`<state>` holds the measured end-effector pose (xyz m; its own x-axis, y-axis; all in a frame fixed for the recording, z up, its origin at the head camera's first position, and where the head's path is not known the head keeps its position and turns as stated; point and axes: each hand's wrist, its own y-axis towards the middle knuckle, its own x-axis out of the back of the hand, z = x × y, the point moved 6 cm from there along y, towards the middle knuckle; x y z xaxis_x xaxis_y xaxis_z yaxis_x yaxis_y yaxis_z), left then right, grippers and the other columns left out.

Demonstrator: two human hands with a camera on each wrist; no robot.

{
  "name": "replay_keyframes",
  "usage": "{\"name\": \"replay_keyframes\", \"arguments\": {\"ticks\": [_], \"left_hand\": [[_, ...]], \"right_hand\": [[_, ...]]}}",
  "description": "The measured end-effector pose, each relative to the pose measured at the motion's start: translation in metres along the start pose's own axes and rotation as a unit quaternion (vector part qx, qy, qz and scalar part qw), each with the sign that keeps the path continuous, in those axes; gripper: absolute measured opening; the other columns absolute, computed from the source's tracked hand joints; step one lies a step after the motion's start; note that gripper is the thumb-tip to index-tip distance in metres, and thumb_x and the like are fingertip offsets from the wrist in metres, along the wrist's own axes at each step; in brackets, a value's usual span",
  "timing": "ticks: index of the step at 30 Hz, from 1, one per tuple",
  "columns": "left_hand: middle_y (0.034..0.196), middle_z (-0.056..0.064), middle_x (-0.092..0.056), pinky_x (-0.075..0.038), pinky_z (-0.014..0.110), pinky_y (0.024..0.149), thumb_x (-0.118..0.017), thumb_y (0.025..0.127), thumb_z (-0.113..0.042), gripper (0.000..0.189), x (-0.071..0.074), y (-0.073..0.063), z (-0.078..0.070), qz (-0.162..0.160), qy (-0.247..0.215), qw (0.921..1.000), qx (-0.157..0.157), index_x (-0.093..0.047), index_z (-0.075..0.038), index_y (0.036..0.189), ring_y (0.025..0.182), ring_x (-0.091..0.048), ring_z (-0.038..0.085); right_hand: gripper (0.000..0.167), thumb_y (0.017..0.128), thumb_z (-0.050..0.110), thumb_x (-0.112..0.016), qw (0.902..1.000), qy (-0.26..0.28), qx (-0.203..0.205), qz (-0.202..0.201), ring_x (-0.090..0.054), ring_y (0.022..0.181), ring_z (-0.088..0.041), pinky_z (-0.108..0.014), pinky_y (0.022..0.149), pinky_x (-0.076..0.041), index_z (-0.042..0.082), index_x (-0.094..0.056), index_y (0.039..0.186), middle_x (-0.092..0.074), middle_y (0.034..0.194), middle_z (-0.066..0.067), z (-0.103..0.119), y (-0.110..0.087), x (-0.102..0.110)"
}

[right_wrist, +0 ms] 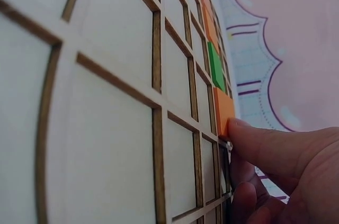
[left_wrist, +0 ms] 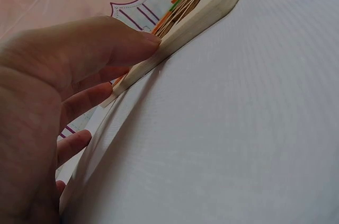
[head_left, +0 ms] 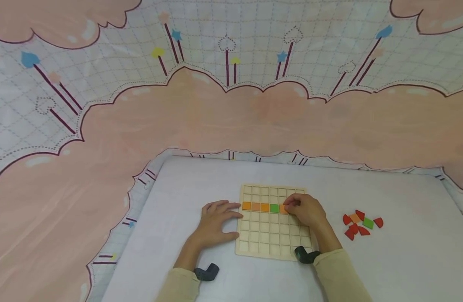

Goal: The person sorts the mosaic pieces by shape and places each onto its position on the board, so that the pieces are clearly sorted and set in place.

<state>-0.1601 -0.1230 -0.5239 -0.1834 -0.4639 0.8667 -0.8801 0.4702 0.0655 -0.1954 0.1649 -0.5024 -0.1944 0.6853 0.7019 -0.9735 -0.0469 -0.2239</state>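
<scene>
A wooden grid board point(head_left: 259, 245) lies on the table, with a row of orange and green square tiles across its upper part. My left hand point(head_left: 216, 224) steadies the board's left edge, fingers spread and fairly straight; in the left wrist view the thumb point(left_wrist: 127, 46) touches the board's side. Over the row's right end, my right hand point(head_left: 307, 209) pinches an orange square tile point(right_wrist: 223, 112) with thumb and bent fingers. That tile sits at its cell beside a green tile point(head_left: 274, 208). The far side of the orange tile is hidden behind the fingers.
Right of the board lies a loose group of pieces: red quarter-round ones point(head_left: 363, 230), an orange square point(head_left: 355, 218) and a green square point(head_left: 368, 223). A white cloth point(head_left: 416, 260) covers the table. Behind it hangs a pink patterned curtain point(head_left: 216, 121). Dark devices sit at both wrists.
</scene>
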Motion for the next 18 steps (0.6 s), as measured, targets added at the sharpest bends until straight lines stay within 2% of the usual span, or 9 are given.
{"name": "replay_keyframes", "arguments": {"ticks": [8,18], "left_hand": [[0.154,-0.011,-0.051,-0.015,0.059,0.117,-0.075,0.080,-0.045,0.047,-0.0001,-0.0009,-0.0007,0.007,-0.005,1.0000,0.003,-0.070,-0.034,0.125,0.148,-0.034,0.023],[0.153,-0.013,-0.052,-0.017,0.059,0.116,-0.075,0.079,-0.047,0.047,-0.0025,0.0007,0.0042,-0.003,0.008,1.0000,-0.005,-0.070,-0.036,0.124,0.147,-0.035,0.022]], "right_hand": [[0.011,0.089,0.022,-0.076,0.9999,0.011,-0.007,0.003,-0.057,0.084,-0.019,-0.032,0.075,-0.040,0.015,-0.076,0.098,-0.068,0.089,0.000,-0.0029,-0.0002,-0.0006],[0.015,0.086,0.021,-0.079,0.9999,0.016,-0.004,0.006,-0.056,0.082,-0.019,-0.032,0.073,-0.040,0.014,-0.074,0.098,-0.065,0.087,-0.001,0.0000,0.0006,0.0008]]}}
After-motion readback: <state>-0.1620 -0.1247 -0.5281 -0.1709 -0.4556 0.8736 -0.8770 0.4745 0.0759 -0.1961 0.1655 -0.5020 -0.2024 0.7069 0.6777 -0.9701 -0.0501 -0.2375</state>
